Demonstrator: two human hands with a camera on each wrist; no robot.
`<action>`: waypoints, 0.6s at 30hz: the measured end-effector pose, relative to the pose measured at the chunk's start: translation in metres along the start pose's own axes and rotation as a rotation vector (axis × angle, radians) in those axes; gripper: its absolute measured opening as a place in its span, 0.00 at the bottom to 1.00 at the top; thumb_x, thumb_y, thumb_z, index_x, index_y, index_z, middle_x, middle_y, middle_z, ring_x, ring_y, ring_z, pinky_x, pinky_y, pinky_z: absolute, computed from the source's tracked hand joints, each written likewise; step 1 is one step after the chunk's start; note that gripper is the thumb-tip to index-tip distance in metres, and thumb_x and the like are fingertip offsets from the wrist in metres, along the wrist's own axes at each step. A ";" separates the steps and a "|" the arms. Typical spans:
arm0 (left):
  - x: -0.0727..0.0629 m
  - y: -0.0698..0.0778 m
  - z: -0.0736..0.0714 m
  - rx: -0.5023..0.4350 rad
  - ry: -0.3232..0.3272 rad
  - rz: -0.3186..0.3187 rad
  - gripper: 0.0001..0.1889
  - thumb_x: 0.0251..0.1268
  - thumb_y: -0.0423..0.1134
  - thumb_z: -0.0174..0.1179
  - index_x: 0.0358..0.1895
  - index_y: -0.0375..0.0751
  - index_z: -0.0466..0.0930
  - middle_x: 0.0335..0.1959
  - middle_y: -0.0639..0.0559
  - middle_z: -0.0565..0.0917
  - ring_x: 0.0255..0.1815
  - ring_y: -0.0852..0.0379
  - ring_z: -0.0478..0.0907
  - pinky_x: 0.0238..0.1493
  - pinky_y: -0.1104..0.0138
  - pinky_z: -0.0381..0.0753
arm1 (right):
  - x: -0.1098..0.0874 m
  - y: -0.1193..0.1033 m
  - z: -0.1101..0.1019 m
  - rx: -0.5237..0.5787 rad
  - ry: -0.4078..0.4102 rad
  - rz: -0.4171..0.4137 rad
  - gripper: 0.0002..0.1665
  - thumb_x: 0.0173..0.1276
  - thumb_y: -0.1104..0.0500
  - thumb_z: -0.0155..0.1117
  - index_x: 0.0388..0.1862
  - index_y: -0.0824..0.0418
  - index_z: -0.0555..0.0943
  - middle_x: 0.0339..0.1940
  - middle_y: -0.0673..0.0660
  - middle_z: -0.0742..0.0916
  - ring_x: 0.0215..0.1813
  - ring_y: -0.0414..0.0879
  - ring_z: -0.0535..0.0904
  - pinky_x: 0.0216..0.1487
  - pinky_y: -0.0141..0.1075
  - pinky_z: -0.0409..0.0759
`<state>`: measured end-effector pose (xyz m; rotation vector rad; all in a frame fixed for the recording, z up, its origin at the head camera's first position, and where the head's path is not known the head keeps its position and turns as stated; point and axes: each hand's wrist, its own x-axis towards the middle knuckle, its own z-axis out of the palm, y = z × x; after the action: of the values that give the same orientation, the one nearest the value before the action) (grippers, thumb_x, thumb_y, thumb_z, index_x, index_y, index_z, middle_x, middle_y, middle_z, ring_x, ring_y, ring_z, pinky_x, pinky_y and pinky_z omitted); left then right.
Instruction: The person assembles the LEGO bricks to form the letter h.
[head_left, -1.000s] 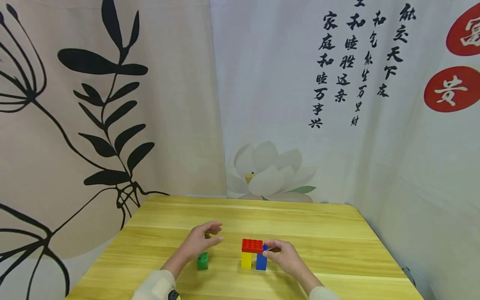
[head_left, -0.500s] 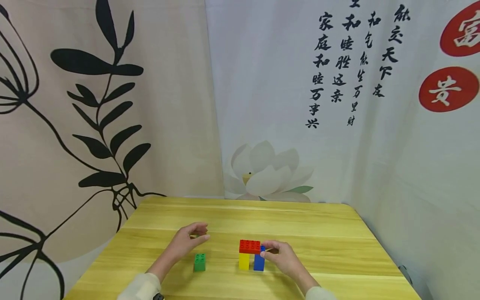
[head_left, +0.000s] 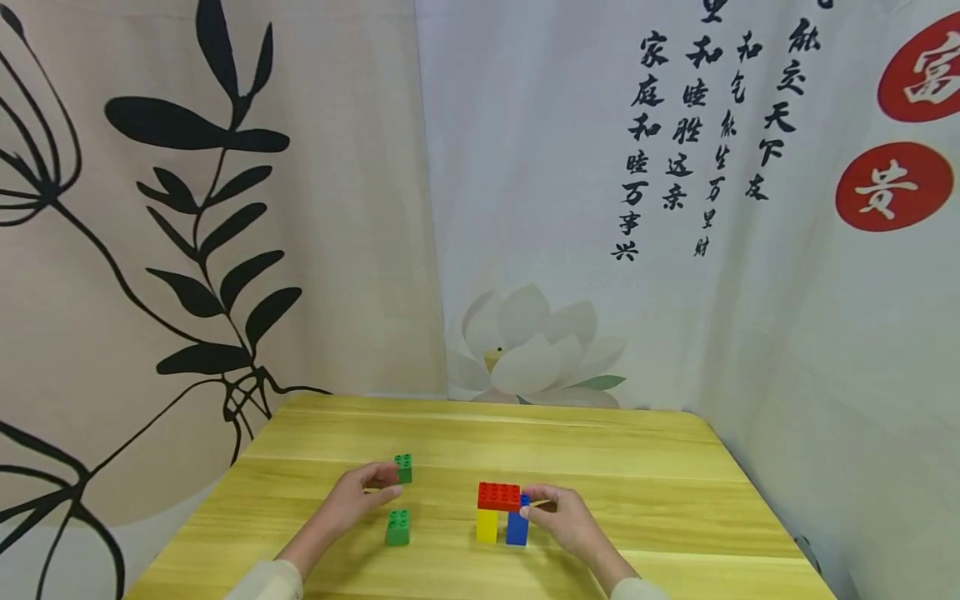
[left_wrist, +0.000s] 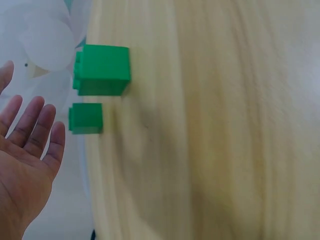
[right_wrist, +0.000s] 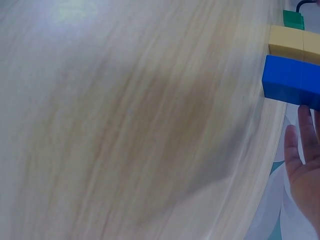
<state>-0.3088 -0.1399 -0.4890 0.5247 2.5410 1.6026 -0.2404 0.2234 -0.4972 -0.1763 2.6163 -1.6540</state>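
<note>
My left hand (head_left: 351,502) hovers beside two green toy building bricks, fingers loosely extended. The nearer green brick (head_left: 398,527) stands below the thumb; the farther green brick (head_left: 404,468) is just past the fingertips. In the left wrist view the hand (left_wrist: 27,155) holds nothing. Thumb and index finger of my right hand (head_left: 566,518) pinch the top of a blue brick stack (head_left: 517,528). A red brick (head_left: 498,496) bridges that stack and a yellow stack (head_left: 487,526). The right wrist view shows fingers (right_wrist: 306,131) against the blue stack's side.
The structure and bricks stand on a wooden table (head_left: 637,467). Behind its far edge hangs a printed curtain (head_left: 360,208) with plants, a lotus and writing. A dark cable (right_wrist: 303,5) shows at the upper right of the right wrist view.
My left hand has moved left and toward me, and the farther green brick has come into sight from behind it. The right hand stays at the blue stack.
</note>
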 end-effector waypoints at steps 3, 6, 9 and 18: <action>-0.003 -0.006 -0.002 -0.005 -0.002 -0.012 0.28 0.67 0.48 0.65 0.64 0.33 0.74 0.56 0.40 0.80 0.55 0.48 0.76 0.53 0.54 0.78 | 0.000 0.000 0.000 0.004 0.001 0.003 0.26 0.67 0.50 0.70 0.58 0.64 0.81 0.51 0.57 0.85 0.47 0.48 0.81 0.47 0.43 0.82; -0.006 -0.013 -0.002 0.002 0.003 -0.026 0.27 0.67 0.47 0.65 0.62 0.32 0.75 0.55 0.41 0.81 0.53 0.49 0.77 0.54 0.54 0.77 | 0.000 0.000 0.000 0.007 0.001 0.006 0.27 0.67 0.49 0.70 0.59 0.64 0.81 0.51 0.56 0.84 0.47 0.48 0.81 0.47 0.43 0.82; -0.008 -0.020 -0.002 0.012 0.011 -0.052 0.28 0.65 0.48 0.66 0.61 0.33 0.76 0.53 0.43 0.82 0.53 0.50 0.77 0.55 0.53 0.76 | 0.000 0.001 0.000 0.010 -0.003 0.008 0.27 0.67 0.49 0.70 0.59 0.64 0.80 0.51 0.56 0.84 0.47 0.48 0.81 0.47 0.42 0.82; -0.013 -0.034 -0.001 -0.003 -0.005 -0.081 0.27 0.64 0.44 0.68 0.62 0.31 0.75 0.52 0.44 0.82 0.52 0.49 0.77 0.53 0.54 0.79 | 0.000 0.000 -0.001 0.031 -0.018 0.006 0.28 0.67 0.50 0.70 0.59 0.65 0.80 0.52 0.57 0.84 0.47 0.48 0.81 0.46 0.43 0.82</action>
<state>-0.3048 -0.1583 -0.5206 0.4188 2.5216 1.5757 -0.2404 0.2248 -0.4970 -0.1811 2.5744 -1.6823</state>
